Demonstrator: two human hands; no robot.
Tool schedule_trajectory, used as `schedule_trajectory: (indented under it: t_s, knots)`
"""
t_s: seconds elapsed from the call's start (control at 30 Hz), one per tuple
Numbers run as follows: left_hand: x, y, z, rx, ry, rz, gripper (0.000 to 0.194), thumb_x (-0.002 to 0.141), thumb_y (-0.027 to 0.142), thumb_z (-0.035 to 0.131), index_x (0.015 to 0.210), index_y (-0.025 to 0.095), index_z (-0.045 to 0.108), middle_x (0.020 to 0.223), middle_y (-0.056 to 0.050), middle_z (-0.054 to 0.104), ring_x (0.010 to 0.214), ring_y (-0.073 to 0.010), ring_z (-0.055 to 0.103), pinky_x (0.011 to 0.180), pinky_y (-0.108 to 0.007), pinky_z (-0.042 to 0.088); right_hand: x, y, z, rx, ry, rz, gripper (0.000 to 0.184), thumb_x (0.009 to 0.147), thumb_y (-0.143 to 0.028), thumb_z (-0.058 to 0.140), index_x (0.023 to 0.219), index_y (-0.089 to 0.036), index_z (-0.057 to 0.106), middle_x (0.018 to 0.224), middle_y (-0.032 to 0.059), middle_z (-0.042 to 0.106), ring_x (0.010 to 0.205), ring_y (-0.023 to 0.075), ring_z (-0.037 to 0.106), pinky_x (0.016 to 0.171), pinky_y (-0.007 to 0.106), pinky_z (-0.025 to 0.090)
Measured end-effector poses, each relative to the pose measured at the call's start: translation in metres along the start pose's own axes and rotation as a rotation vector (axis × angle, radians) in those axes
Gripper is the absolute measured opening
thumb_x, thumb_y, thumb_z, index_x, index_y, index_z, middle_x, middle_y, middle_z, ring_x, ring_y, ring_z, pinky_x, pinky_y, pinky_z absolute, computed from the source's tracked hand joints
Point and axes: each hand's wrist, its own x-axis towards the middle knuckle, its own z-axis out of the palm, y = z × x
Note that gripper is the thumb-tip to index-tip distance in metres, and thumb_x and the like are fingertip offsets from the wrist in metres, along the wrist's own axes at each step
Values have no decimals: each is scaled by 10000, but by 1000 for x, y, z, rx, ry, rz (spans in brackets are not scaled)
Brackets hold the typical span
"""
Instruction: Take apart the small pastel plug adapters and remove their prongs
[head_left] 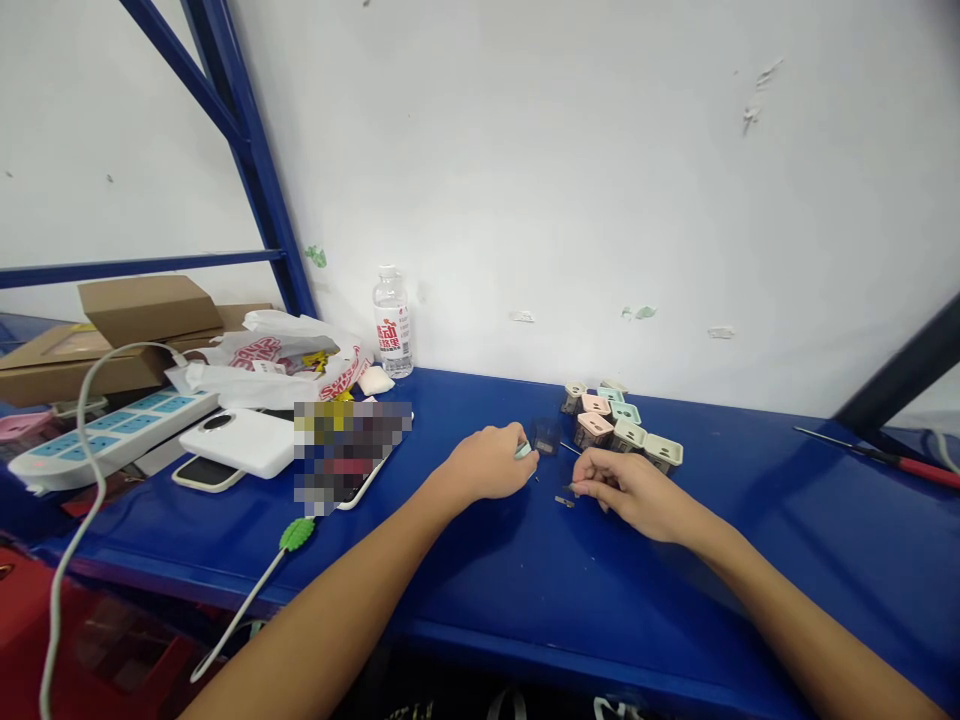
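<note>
Blue painted steel bench (pixel 480 600) under both arms, right? What's closest?

Left hand (pixel 487 465). Its fingers are curled closed, gripping a small mint-green plastic piece (pixel 523 451) that pokes out past the fingertips.

And the right hand (pixel 626 488)?

Its fingertips (pixel 581 484) are drawn into a pinch, just above a small dark metal sliver (pixel 564 501) lying on the bench. I can't tell whether they hold anything.

What's between the hands?

A dark translucent square piece (pixel 546 437), with a thin metal pin (pixel 570 449) just beside it.

Further back?

A cluster of pink, mint and cream square plug housings (pixel 607 418), near the white wall (pixel 570 200).

Off to the left?

A white power strip with blue sockets (pixel 112 435), a white power bank (pixel 236 442), a phone (pixel 206 474), a pixelated patch (pixel 352 455), then a water bottle (pixel 393 322), a plastic bag (pixel 277 360) and cardboard boxes (pixel 146 310).

Right?

A red-handled screwdriver (pixel 892 460).
</note>
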Motion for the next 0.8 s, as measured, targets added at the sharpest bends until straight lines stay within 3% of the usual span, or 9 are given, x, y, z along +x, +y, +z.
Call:
schedule_trajectory:
  t_s: [0.13, 0.37, 0.53, 0.63, 0.7, 0.8]
  knots:
    - [0, -1, 1, -22, -16, 34, 418, 877, 518, 327, 906, 203, 601, 948, -116, 683, 894, -293, 637, 730, -354, 458, -1, -2, -1, 22, 50, 7, 166, 886, -346, 521, 852, -191, 569, 671, -5, 581, 579, 132, 534, 559, 253, 431]
    - [0, 1, 6, -198, -54, 95, 404, 915, 512, 249, 1013, 246, 537, 991, -56, 665, 975, -259, 588, 821, -359, 432, -2, -5, -1, 55, 81, -55, 286, 924, -416, 447, 1017, -208, 619, 792, 23, 574, 597, 125, 539, 531, 254, 437]
    - [2, 1, 9, -451, -136, 116, 356, 924, 476, 216, 901, 227, 470, 763, 13, 570, 643, -144, 562, 640, -254, 434, -3, -6, 0, 121, 111, -94, 339, 935, -446, 420, 1077, -198, 603, 851, 36, 542, 620, 123, 546, 543, 259, 449]
    - [4, 0, 11, -558, -174, 130, 312, 920, 433, 201, 922, 230, 438, 677, 46, 488, 507, -119, 498, 570, -245, 420, -2, -1, -1, 107, 140, -92, 327, 939, -433, 414, 1079, -202, 598, 857, 39, 553, 623, 128, 541, 550, 265, 450]
    - [5, -1, 10, -513, -156, 104, 300, 910, 421, 218, 964, 233, 446, 696, 37, 516, 533, -133, 525, 581, -255, 422, -1, 4, -2, 29, 161, -93, 299, 945, -400, 405, 1068, -211, 600, 870, 41, 573, 624, 130, 533, 569, 274, 451]
    - [3, -3, 4, -274, -75, 21, 295, 879, 426, 299, 972, 236, 506, 770, -12, 609, 688, -194, 588, 640, -287, 423, 1, 10, -4, -140, 145, -104, 248, 936, -339, 423, 1014, -218, 625, 898, 47, 602, 672, 146, 535, 627, 294, 454]
